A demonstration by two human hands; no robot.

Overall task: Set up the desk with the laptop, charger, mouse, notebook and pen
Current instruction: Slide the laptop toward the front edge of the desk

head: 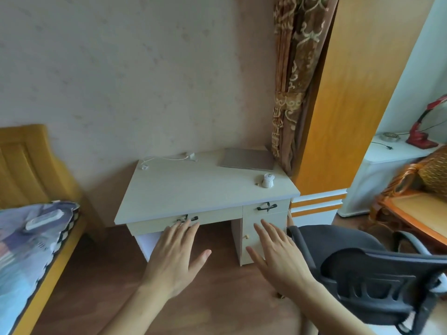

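While both hands [177, 252] spread, empty — shut laptop [246, 159] flat, long axis L–R w/ desk [193, 189] back edge.

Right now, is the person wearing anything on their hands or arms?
No. The left hand and the right hand are bare: no gloves, rings, watch or bracelet show. Both forearms are bare too, with no sleeves down to the picture's bottom edge.

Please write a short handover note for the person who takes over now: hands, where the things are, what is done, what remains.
Left hand and right hand: open, holding nothing, in front of the desk.
Laptop: closed, back right corner.
Charger: with its cable, back left.
Mouse: right side, nearer the front.
Notebook and pen: not in view.
Left: find those two, open the laptop and arrange everything.
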